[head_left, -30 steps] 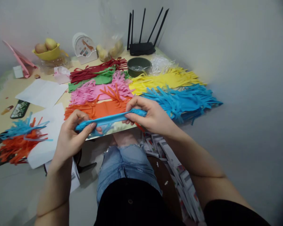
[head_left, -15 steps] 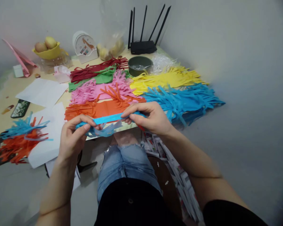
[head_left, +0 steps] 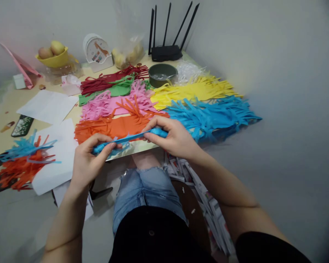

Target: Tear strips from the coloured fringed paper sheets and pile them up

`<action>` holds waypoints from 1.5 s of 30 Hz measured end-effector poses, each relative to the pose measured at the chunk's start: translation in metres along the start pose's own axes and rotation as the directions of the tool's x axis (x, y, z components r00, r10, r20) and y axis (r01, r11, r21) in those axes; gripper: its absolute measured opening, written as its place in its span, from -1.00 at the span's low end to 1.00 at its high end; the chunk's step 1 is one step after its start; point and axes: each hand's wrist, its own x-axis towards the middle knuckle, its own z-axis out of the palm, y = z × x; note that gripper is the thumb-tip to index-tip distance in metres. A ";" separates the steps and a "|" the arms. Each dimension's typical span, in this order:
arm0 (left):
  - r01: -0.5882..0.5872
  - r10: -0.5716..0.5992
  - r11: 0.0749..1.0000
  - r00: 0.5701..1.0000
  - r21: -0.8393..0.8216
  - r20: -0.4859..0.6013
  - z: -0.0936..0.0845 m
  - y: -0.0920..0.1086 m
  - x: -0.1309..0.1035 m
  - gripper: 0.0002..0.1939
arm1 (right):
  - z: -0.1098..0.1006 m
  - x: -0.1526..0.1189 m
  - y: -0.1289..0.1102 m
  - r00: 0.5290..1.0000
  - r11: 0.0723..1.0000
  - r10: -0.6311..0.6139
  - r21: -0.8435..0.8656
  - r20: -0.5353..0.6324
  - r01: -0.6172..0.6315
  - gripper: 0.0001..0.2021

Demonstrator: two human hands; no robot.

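Observation:
Stretched between my two hands is a strip of blue tissue paper [head_left: 130, 138], narrow in the middle, with fringe hanging below it on the left. My left hand [head_left: 94, 153] pinches its left end. The right end is pinched in my right hand [head_left: 170, 137], with a bunched blue bit showing past the fingers. Both hands are just over the table's front edge. Behind them lies fringed orange paper [head_left: 123, 126], with fringed pink paper [head_left: 117, 100] beyond it. Fringed blue paper [head_left: 214, 113] spreads to the right of my right hand, below fringed yellow paper [head_left: 197, 91].
Finished-looking blue and orange tassels [head_left: 24, 164] lie at the left edge, near white sheets [head_left: 48, 106] and a phone [head_left: 22, 125]. At the back stand a green bowl [head_left: 163, 75], a black router [head_left: 166, 53] and a yellow bowl [head_left: 55, 60]. Dark red and green papers lie between.
The blue strip between my hands has turned from a flat band into a narrower, twisted-looking one. My left hand has shifted slightly right, and less fringe hangs below.

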 end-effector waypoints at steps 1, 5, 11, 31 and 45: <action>0.054 -0.054 0.996 0.998 -0.077 -0.006 0.001 -0.001 -0.001 -0.83 | 0.001 0.000 0.001 1.000 0.995 0.022 0.099 0.012 -0.024 -0.91; 0.239 -0.247 0.896 0.969 -0.373 0.027 0.005 -0.003 -0.002 -0.75 | 0.005 0.000 0.007 0.999 0.925 0.029 0.377 0.036 -0.040 -0.83; 0.192 -0.203 0.825 0.978 -0.532 0.038 0.012 0.000 0.004 -0.96 | 0.004 0.006 0.017 0.986 0.854 0.062 0.504 0.153 -0.132 -0.80; -0.337 0.231 0.916 0.887 0.217 0.401 -0.002 -0.007 0.020 -0.83 | -0.013 0.003 0.005 0.821 0.863 -0.366 -0.168 0.438 0.475 -0.82; -0.602 0.705 0.603 0.709 0.523 0.003 0.014 -0.049 0.009 -0.69 | 0.036 0.025 0.014 0.878 0.807 0.089 0.482 0.471 -0.341 -0.80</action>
